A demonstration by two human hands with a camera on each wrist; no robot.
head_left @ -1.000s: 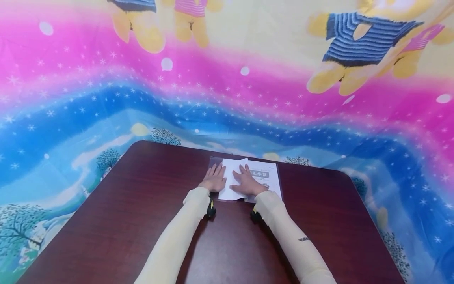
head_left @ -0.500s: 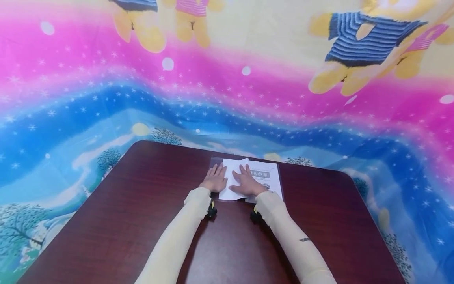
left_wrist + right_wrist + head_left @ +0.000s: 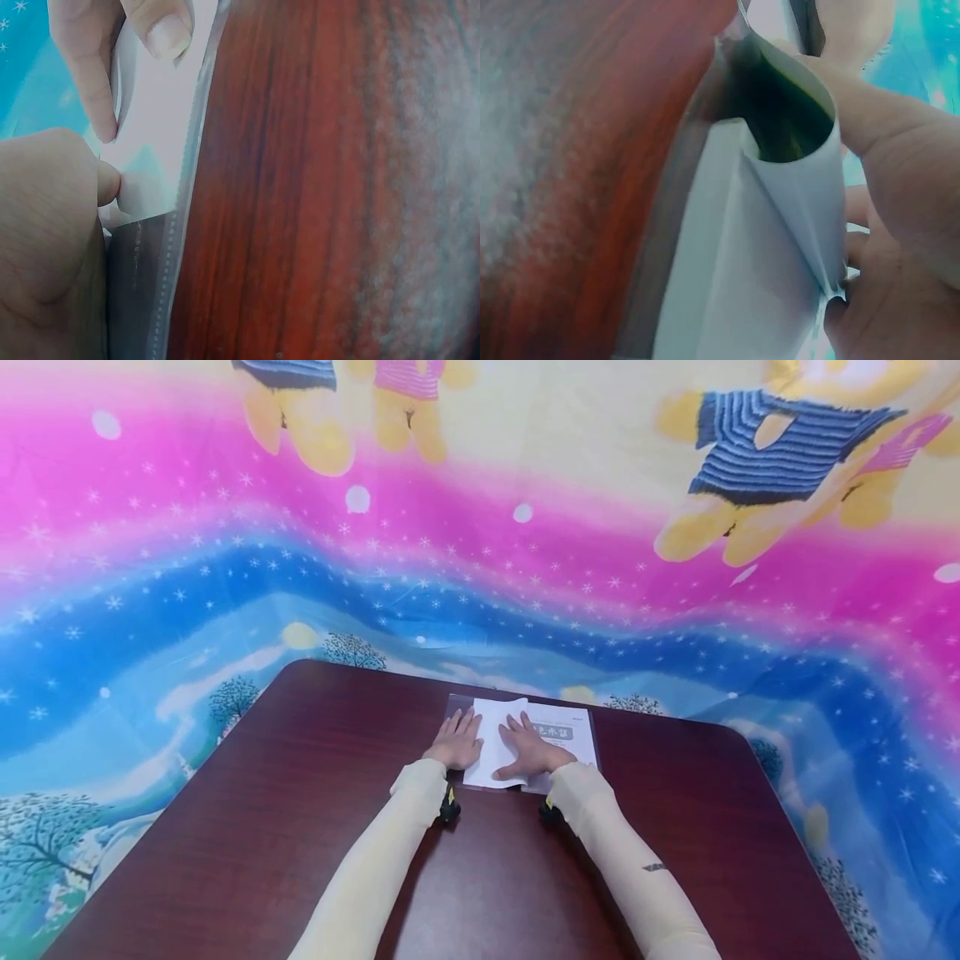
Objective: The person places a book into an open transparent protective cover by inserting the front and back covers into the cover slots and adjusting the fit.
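A book (image 3: 576, 737) lies near the far edge of the table, with a printed title on its right page. A white leaf (image 3: 491, 727) covers its left side and arches up near the fold, where the right wrist view shows a dark green hollow under the curled leaf (image 3: 799, 210). A clear plastic cover (image 3: 169, 259) with a dotted seam borders the book. My left hand (image 3: 454, 743) rests flat along the leaf's left edge. My right hand (image 3: 531, 753) lies with spread fingers on the leaf, thumb pointing left. Neither hand grips anything.
The dark red-brown table (image 3: 480, 877) has rounded far corners. Behind it hangs a backdrop cloth (image 3: 480, 577) with bears, snowflakes and trees. A small black device (image 3: 450, 810) is strapped under the left wrist, another device (image 3: 551, 811) under the right.
My right hand has slid slightly to the right over the white leaf, towards the fold. My left hand keeps its place, and the whole view has shifted a little.
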